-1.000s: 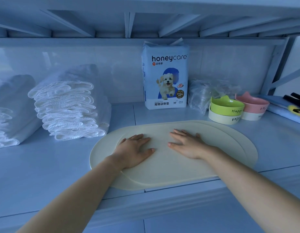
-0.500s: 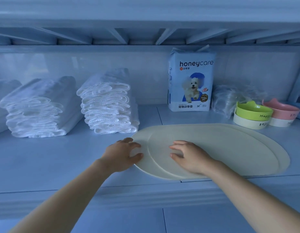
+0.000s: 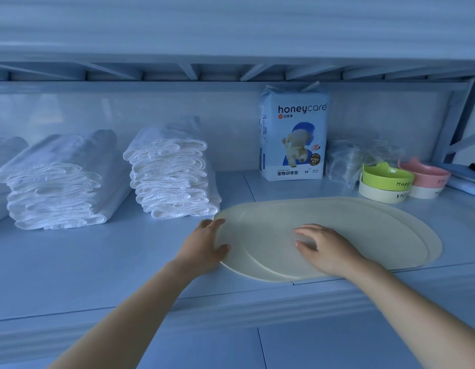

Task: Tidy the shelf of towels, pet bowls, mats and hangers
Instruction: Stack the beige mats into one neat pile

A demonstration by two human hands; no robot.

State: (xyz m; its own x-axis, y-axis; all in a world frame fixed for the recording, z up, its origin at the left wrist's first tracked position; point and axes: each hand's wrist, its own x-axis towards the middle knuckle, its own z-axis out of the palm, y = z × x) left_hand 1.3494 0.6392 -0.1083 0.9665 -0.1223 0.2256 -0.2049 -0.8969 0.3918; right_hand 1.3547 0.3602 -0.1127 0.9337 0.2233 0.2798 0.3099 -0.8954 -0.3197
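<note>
Left hand is off the middle of the mats and now at their left rim, versus a second ago. Right hand has shifted left along the top as well. View panned left, so more towels are in shot.

Around, left to right:
- far-left towel stack, cut off by the frame
- second towel stack, folded, white
- third towel stack, front right corner just beside the mats' left end; can't tell if touching
- pad pack, upright at the back, behind the mats
- plastic bag, crumpled, just right of the pack
- green bowl nested on cream bowl, near the mats' far right edge
- pink bowl on white bowl, just beside that pair
- blue items at the frame edge, too cropped to identify

Mats: cream, oval, lying flat. They are stacked staggered, so several rims show at both ends. Front edge sits near the shelf lip. Left hand cups the left rim, thumb and forefinger lapped over the top. Right hand rests on the top mat, fingers slightly bent, tips pressing, holding nothing.

Shelf: pale blue board with a seam running back beside the mats. Upper shelf overhead, braced underneath. Glossy back panel. Angled post at right.
</note>
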